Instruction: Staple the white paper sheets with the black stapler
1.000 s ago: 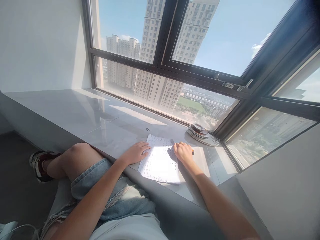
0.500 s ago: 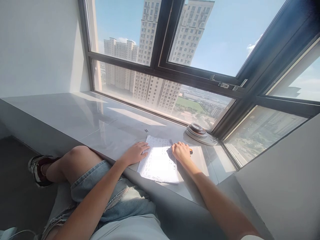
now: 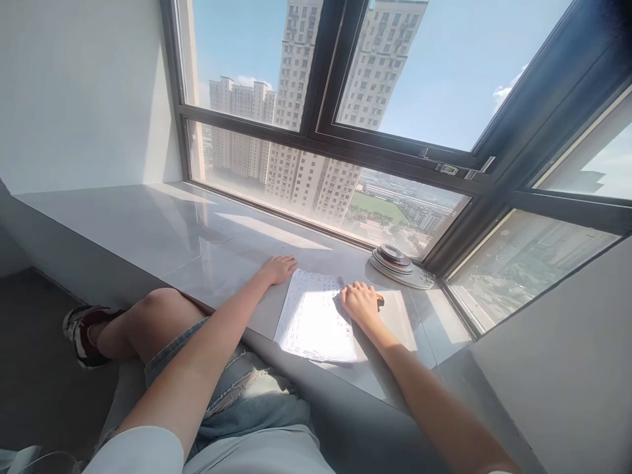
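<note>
A stack of printed paper sheets [image 3: 316, 322] lies on the pale tiled sill in front of me. My left hand [image 3: 279, 270] rests on the sill by the stack's upper left corner, palm down with its fingers stretched out. It covers the spot where two tiny dark strips lay. At the stack's right edge, my right hand [image 3: 359, 303] is closed, knuckles up. An orange and black object [image 3: 380, 301] pokes out beyond it; the rest is hidden under the hand, so its kind cannot be made out.
Several stacked discs [image 3: 392, 259], dark on top and pale below, stand on a flat pale plate at the window's right corner. Dark window frames [image 3: 390, 148] rise behind the sill [image 3: 148, 230]. My bent knee [image 3: 160, 306] is against the sill's front edge at left.
My left hand has moved up and away from the paper's left side, over the two dark strips, which no longer show. My right hand stays in place, closed beside the paper.
</note>
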Action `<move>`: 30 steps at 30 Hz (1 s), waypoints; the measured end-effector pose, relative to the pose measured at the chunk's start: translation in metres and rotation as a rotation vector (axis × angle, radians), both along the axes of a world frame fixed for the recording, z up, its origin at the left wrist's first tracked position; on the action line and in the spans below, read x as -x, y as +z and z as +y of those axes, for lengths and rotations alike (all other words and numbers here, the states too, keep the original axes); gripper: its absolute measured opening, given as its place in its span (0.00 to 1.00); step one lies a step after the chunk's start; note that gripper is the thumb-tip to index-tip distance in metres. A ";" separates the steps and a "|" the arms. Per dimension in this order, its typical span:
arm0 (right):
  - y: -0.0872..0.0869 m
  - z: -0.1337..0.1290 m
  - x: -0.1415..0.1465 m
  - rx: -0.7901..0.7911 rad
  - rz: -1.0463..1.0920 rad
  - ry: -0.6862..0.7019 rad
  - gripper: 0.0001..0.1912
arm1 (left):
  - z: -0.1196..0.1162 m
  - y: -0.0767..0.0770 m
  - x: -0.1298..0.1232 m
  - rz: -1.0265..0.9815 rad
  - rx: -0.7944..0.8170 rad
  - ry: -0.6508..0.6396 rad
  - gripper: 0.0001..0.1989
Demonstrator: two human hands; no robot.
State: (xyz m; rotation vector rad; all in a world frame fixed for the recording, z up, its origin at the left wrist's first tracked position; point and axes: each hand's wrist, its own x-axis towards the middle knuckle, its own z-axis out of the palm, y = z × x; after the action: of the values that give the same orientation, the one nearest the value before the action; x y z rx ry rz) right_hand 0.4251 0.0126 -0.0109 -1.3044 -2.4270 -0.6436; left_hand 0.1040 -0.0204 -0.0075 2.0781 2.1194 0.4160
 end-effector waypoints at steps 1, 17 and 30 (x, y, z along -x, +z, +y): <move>0.000 0.000 0.000 0.002 0.003 0.001 0.19 | -0.002 -0.003 0.001 0.003 -0.002 0.018 0.25; 0.025 0.005 0.000 0.276 0.309 -0.098 0.26 | -0.048 0.004 -0.040 -0.053 -0.320 -0.025 0.21; 0.029 0.010 -0.014 0.282 0.581 -0.046 0.23 | -0.099 -0.008 -0.088 -0.108 -0.253 -0.301 0.18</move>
State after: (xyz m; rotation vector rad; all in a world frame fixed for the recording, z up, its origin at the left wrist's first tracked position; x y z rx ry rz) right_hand 0.4386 0.0222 0.0183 -1.4090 -2.0487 0.0813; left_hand 0.1920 -0.1192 -0.0155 2.3999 1.7321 0.7659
